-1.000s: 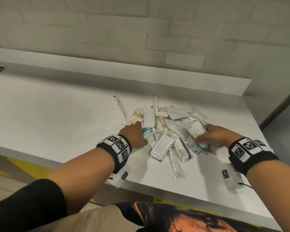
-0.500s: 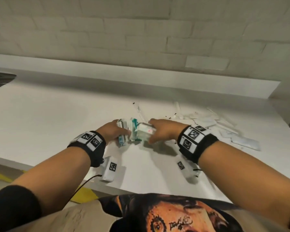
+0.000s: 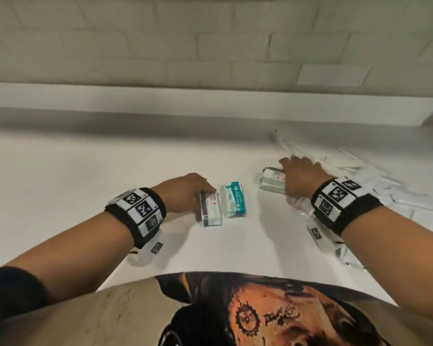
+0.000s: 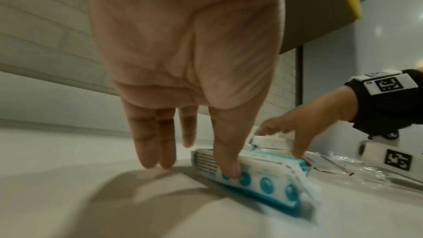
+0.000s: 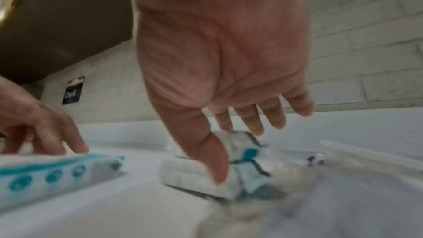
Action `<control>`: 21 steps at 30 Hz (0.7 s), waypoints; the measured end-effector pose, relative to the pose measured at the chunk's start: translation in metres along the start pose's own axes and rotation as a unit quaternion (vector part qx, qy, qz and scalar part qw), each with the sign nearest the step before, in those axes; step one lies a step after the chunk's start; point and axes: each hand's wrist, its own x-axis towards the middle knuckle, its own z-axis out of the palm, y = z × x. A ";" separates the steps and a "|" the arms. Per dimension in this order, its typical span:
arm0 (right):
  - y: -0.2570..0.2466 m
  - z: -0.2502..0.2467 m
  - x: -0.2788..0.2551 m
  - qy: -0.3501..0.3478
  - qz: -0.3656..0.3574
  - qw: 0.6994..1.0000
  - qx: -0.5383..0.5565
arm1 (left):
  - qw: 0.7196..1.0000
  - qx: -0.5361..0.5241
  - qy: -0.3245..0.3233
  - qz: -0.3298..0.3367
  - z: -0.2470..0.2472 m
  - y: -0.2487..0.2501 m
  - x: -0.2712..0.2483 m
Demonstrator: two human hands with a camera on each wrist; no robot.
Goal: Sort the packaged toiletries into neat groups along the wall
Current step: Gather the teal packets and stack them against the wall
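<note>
Two flat packs lie side by side on the white counter (image 3: 85,176): a white pack (image 3: 211,208) with a red mark, and a teal pack (image 3: 236,201) to its right. My left hand (image 3: 200,189) has straight fingers, and its thumb (image 4: 228,160) presses the near pack (image 4: 258,176), which has teal dots on its side. Further right, my right hand (image 3: 285,166) lies over another white pack (image 3: 270,181). Its thumb (image 5: 217,166) touches that pack (image 5: 187,171) and its fingers are spread above it.
A loose heap of clear and white sachets (image 3: 390,188) covers the right of the counter, partly under my right wrist. A low white ledge (image 3: 210,106) runs along the brick wall (image 3: 210,41) behind. The counter's front edge is at my body.
Half a second ago both hands held packs together at the middle. Now the packs lie on the counter, the hands have parted, and the right hand has gone right.
</note>
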 end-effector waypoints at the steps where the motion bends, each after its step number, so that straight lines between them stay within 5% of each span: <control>1: -0.004 0.000 -0.001 0.037 -0.001 0.999 -0.004 | 1.000 -0.003 0.021 0.001 0.002 0.000 0.003; 4: -0.035 -0.004 -0.013 0.085 -0.033 0.993 0.072 | 0.998 0.037 0.048 0.027 0.011 0.007 0.010; 7: -0.071 0.001 -0.023 -0.004 -0.068 0.983 0.169 | 0.995 0.061 0.031 0.074 0.017 0.017 0.016; 12: -0.078 0.001 -0.021 -0.063 -0.076 0.987 0.124 | 0.991 0.106 -0.017 0.083 0.012 0.028 0.013; 15: -0.064 -0.001 -0.017 -0.079 -0.062 0.993 0.054 | 0.996 0.074 -0.036 0.034 0.001 0.027 0.013; 21: -0.042 0.001 -0.025 -0.085 -0.011 0.992 0.088 | 0.994 0.041 0.049 -0.083 -0.003 0.007 0.024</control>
